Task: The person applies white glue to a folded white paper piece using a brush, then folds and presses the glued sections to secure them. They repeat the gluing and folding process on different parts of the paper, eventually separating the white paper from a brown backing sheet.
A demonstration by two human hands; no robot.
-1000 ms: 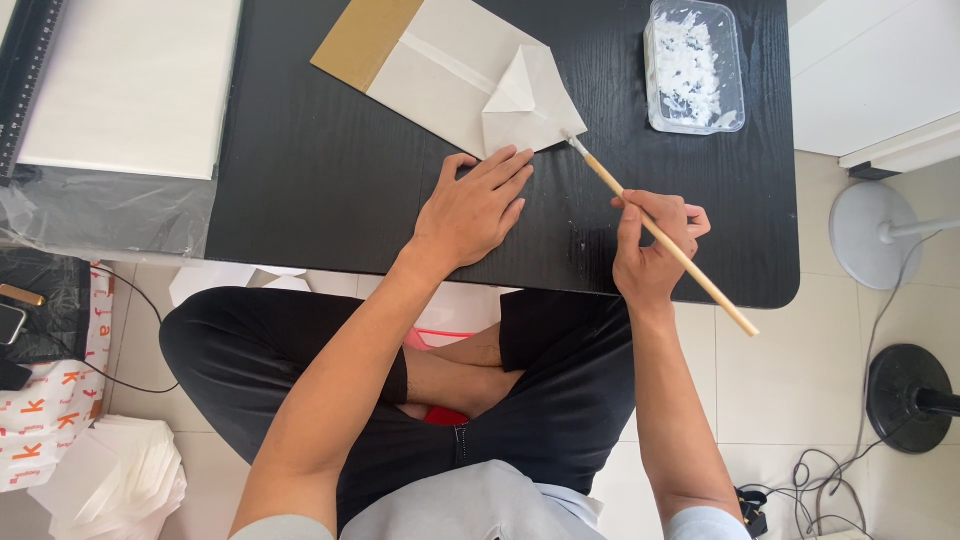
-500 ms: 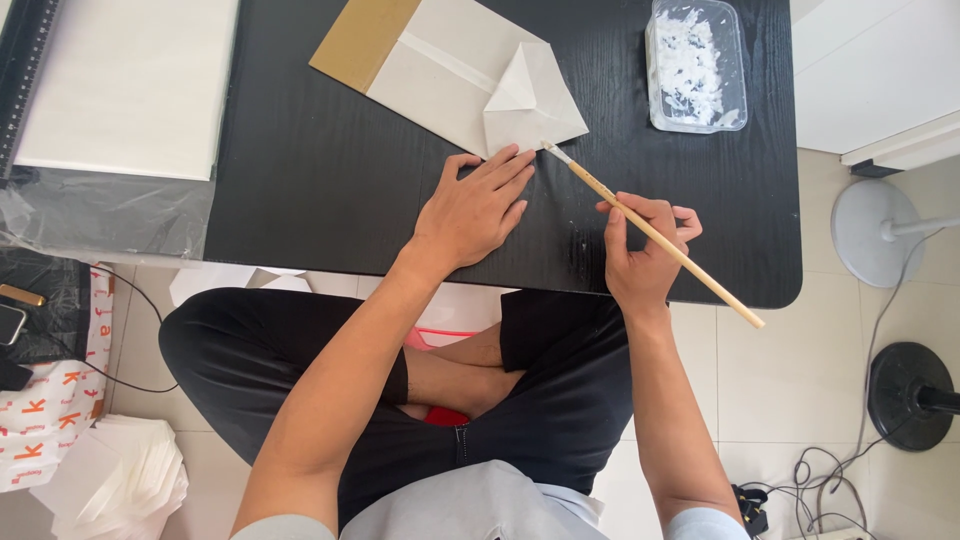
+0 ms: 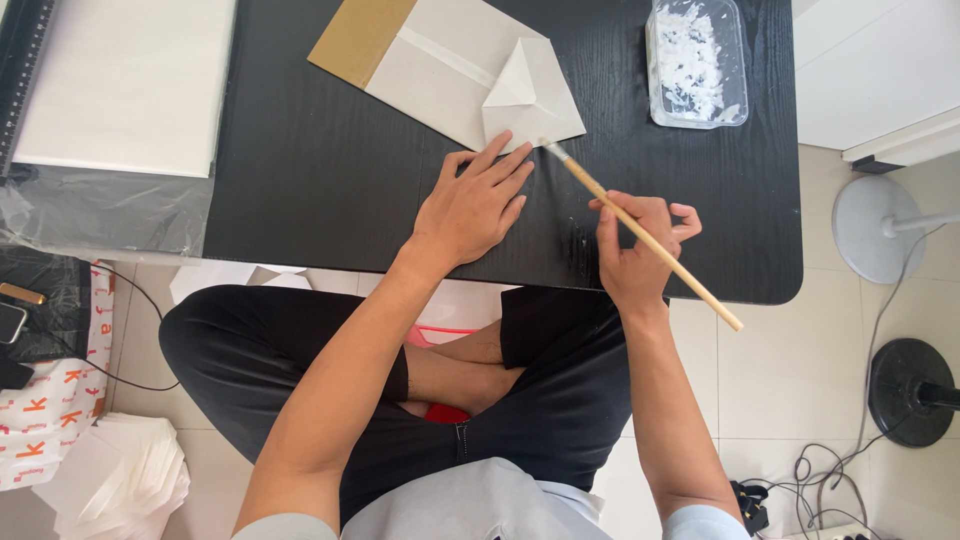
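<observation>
Two hands are at work on the black wooden surface (image 3: 330, 180). Far to the left lies a big white flat sheet (image 3: 120, 85), well apart from the hands. Next comes a pale paper bag with a brown flap (image 3: 440, 60), lying flat. On its right end sits a small white folded paper triangle (image 3: 530, 95).

The left hand (image 3: 470, 205) lies flat and open on the surface. Its fingertips (image 3: 515, 160) are just beside the lower edge of the paper triangle and may touch it; I cannot tell for sure. The grip of this hand is spread apart and holds nothing.

The right hand (image 3: 635, 245) is clamped on a long thin wooden brush (image 3: 640, 232), near the middle of its stick. The brush tip points at the lower corner of the triangle.

Far right stands a clear plastic tub of white paste (image 3: 697, 62).

The paper looks very light, thin and soft. It would likely slide or crease, so pressing flat near an edge seems best. The brush looks light and stiff, easy to pinch by its stick.
</observation>
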